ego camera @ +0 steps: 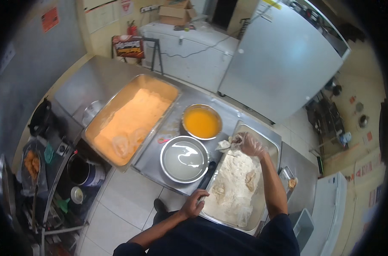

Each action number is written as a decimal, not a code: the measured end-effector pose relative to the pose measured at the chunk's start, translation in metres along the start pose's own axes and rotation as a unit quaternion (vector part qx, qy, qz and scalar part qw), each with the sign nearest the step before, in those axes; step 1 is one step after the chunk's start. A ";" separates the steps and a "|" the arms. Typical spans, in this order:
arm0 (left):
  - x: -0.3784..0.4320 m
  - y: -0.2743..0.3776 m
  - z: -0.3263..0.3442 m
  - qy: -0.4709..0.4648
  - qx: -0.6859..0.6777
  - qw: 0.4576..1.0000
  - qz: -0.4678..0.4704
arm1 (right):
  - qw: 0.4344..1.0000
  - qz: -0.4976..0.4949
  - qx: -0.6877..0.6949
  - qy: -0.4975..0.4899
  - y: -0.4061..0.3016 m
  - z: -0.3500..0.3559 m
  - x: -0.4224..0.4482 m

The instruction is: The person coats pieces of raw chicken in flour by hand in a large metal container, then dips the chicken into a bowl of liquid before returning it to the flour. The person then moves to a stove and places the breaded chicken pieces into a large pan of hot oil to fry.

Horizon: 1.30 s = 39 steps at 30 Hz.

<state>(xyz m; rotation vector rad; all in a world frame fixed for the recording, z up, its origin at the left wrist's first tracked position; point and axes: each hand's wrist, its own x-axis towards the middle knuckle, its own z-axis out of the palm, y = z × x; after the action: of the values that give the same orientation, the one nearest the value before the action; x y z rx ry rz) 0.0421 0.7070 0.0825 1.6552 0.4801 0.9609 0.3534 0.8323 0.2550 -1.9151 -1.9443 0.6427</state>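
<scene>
My right hand [250, 144], in a clear plastic glove, is over the far part of a metal tray of white flour [238, 169]. Its fingers grip a flour-coated piece of food [224, 145], which hangs over the tray's left edge. Other coated pieces [250, 181] and a crumpled clear plastic item [244, 215] lie in the flour. My bare left hand [194, 204] rests on the tray's near left rim, its fingers curled over it. To the left stand a metal bowl of cloudy liquid [184, 159] and, beyond it, a metal bowl of orange liquid [202, 122].
A large tray of orange powder [133, 118] holding clear plastic stands further left. A pink-handled utensil [163, 140] lies beside the bowls, and a black handle [209, 172] lies by the flour tray. Fried food [32, 163] sits on the left counter, above a large bucket [85, 171].
</scene>
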 end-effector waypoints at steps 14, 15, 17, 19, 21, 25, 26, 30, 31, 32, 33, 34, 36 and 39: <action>-0.007 -0.005 -0.006 0.016 0.005 1.000 0.019 | 0.977 -0.027 0.011 -0.213 -0.013 0.212 0.096; -0.005 -0.003 -0.006 0.011 0.001 1.000 0.018 | 0.971 -0.066 -0.071 -0.221 0.004 0.224 0.101; -0.004 0.001 -0.004 0.005 -0.015 1.000 0.009 | 0.959 -0.100 -0.166 -0.206 0.045 0.251 0.106; -0.005 0.003 -0.007 0.008 -0.027 1.000 -0.009 | 0.981 -0.062 -0.124 -0.135 0.061 0.272 0.104; -0.004 -0.001 -0.006 0.005 -0.014 1.000 0.012 | 0.985 -0.061 -0.130 -0.099 0.074 0.283 0.108; 0.000 -0.003 -0.003 -0.014 -0.030 0.999 0.015 | 0.947 -0.115 -0.262 -0.145 0.083 0.275 0.105; -0.001 -0.005 -0.004 -0.019 -0.028 0.999 0.016 | 0.946 -0.110 -0.267 -0.150 0.068 0.264 0.102; -0.005 -0.002 -0.012 -0.015 -0.016 1.000 -0.001 | 0.988 -0.018 -0.015 -0.152 -0.028 0.184 0.078; 0.000 0.003 -0.008 -0.028 -0.024 0.999 -0.006 | 0.993 -0.019 -0.010 -0.112 -0.012 0.170 0.072; 0.006 0.005 -0.004 -0.037 -0.026 0.999 0.001 | 0.997 -0.019 -0.007 -0.071 0.006 0.156 0.063; 0.006 0.005 -0.006 -0.034 -0.021 0.999 0.004 | 0.996 -0.041 -0.005 -0.083 -0.002 0.137 0.058; 0.003 0.004 -0.011 -0.025 -0.013 1.000 0.004 | 0.993 -0.067 -0.001 -0.100 -0.030 0.107 0.054; 0.002 0.005 -0.014 -0.035 -0.015 0.999 -0.018 | 0.998 0.004 0.030 -0.049 -0.054 0.057 0.030; 0.003 0.001 -0.010 -0.020 -0.018 1.000 0.007 | 1.000 0.013 -0.013 0.002 -0.042 -0.004 -0.007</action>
<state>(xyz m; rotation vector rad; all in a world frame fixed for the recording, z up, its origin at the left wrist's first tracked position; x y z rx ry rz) 0.0362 0.7153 0.0851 1.6451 0.4230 0.9397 0.3203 0.8264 0.2817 -1.9575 -1.9384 0.6243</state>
